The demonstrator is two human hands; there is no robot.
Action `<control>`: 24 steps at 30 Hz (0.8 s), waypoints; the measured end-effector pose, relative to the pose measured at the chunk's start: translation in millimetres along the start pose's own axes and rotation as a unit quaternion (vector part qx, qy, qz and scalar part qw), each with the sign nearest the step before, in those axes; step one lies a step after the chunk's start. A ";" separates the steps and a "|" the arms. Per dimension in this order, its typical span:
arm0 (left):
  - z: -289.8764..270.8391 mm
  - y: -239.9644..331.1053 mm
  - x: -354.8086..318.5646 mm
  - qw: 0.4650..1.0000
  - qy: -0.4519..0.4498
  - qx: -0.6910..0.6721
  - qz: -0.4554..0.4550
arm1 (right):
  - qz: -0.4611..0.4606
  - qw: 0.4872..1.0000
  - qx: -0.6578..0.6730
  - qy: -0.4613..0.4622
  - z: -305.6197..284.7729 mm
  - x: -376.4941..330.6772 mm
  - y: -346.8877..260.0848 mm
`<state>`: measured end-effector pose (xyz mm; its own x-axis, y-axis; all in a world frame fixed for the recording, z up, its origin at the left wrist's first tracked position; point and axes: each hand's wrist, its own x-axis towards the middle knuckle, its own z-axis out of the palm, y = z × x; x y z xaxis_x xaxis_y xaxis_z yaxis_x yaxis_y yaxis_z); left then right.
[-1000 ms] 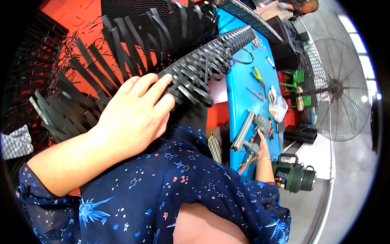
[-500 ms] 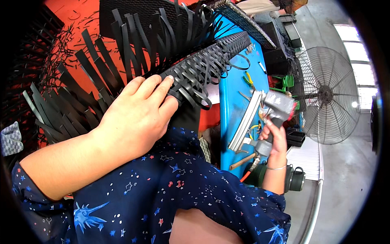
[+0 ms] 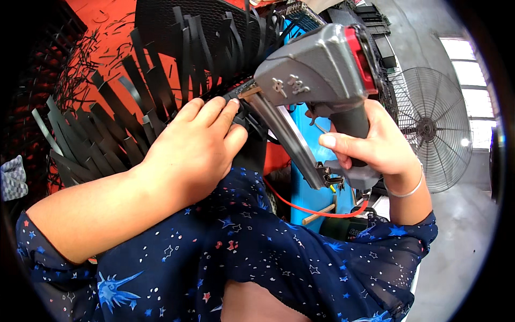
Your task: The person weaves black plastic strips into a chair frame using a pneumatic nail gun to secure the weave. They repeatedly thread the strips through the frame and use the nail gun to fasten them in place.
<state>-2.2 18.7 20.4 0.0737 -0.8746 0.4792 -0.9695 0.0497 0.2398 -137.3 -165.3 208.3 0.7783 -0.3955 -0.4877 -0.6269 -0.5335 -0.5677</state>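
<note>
My left hand (image 3: pixel 196 139) is closed over the edge of a black woven frame (image 3: pixel 249 110), fingers on top and thumb lower on its near side. Long flat black strips (image 3: pixel 142 80) fan out from the frame, standing up beyond this hand. In my right hand (image 3: pixel 375 139) is a grey pneumatic stapler (image 3: pixel 316 67), gripped round its dark handle. The tool's nose reaches the frame just right of my left fingertips; whether it touches cannot be made out. A red-orange air hose (image 3: pixel 322 216) runs from the handle's base. The stapler hides much of the frame's far end.
Strip scraps (image 3: pixel 107 35) lie on the red floor (image 3: pixel 99 13) at the far left. A blue tabletop (image 3: pixel 303 198) with a wooden-handled tool (image 3: pixel 317 214) is behind the stapler. A large caged fan (image 3: pixel 429 129) stands at the right. A checked cloth (image 3: pixel 14 178) hangs far left.
My right hand has brought the stapler up and left from over the blue tabletop to the frame beside my left hand. My left hand and the frame have shifted slightly right in the picture.
</note>
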 end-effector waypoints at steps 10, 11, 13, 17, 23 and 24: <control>9.8 7.1 16.9 0.999 -0.020 0.048 0.012 | 0.001 0.999 -0.007 -0.051 -21.1 24.4 14.6; 9.2 7.2 16.1 0.998 -0.030 0.046 0.010 | -0.001 0.999 -0.004 -0.053 -20.7 24.7 13.3; 8.4 8.2 17.8 0.998 -0.033 0.045 0.009 | -0.004 0.998 0.005 -0.057 -21.3 24.9 11.1; 5.4 7.9 20.6 0.998 -0.044 0.048 0.012 | -0.003 0.998 0.004 -0.056 -22.0 24.7 10.7; 9.2 7.6 21.2 0.998 -0.011 0.066 0.019 | -0.001 0.998 0.006 -0.060 -24.0 23.4 13.1; 8.9 7.3 21.3 0.998 -0.013 0.066 0.018 | -0.002 0.998 0.009 -0.063 -24.7 23.9 14.4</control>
<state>-9.8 -3.8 24.8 0.0329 -0.8856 0.4632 -0.9940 0.0193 0.1076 -126.9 -200.9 204.9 0.7714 -0.2955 -0.5636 -0.6246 -0.5211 -0.5816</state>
